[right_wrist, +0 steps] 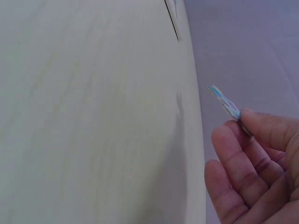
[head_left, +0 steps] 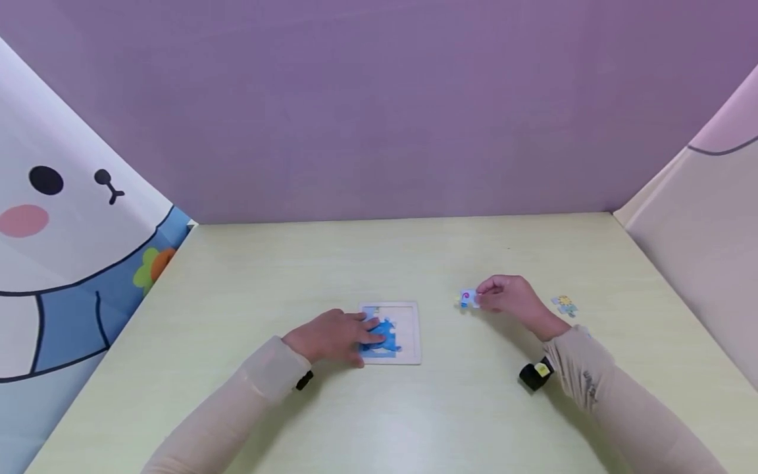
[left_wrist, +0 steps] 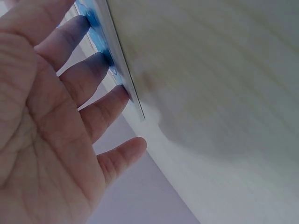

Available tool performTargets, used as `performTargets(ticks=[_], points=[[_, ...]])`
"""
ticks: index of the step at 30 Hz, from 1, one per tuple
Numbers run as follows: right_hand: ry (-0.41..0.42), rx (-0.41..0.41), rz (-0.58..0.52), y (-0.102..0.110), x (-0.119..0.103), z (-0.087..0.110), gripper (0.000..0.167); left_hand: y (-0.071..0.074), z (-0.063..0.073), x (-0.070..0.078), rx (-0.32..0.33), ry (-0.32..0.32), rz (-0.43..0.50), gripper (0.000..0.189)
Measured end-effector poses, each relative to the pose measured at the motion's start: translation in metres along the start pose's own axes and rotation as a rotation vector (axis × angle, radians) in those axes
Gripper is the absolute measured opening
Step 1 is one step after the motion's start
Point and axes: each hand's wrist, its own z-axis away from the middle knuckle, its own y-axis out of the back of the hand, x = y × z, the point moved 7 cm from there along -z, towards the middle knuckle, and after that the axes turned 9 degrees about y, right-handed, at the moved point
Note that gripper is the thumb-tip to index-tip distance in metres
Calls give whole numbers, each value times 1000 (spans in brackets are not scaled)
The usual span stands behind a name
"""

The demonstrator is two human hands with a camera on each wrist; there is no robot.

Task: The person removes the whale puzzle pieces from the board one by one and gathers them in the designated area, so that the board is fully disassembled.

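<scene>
A square puzzle tray (head_left: 408, 336) with a pale rim lies on the table, its left part filled with blue puzzle pieces (head_left: 387, 342). My left hand (head_left: 334, 337) rests on the tray's left side with its fingers spread; in the left wrist view the fingertips touch the blue pieces and the rim. To the right of the tray, my right hand (head_left: 512, 299) pinches a puzzle piece (head_left: 468, 298) with a pink swirl on light blue. The right wrist view shows this piece (right_wrist: 226, 103) edge-on between thumb and fingers, held above the table.
Loose puzzle pieces (head_left: 565, 305), yellow and light blue, lie on the table right of my right hand. A purple wall panel (head_left: 391, 118) stands behind the table (head_left: 284, 263). A cartoon-printed panel (head_left: 77, 230) borders the left, a pale one (head_left: 699, 217) the right.
</scene>
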Motion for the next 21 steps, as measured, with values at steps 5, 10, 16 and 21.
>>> performTargets(ticks=[5,10,16,21], points=[[-8,-2,-22,17,5,7,26,-1,-1,-1,-3,4,9,57],[-35,7,-25,32,13,14,31,-3,-2,-1,-15,10,33,56],[-47,26,32,47,16,19,34,-1,-2,-2,-15,35,62,56],[-70,20,68,57,22,25,38,-1,-2,-1,-26,46,76,56]])
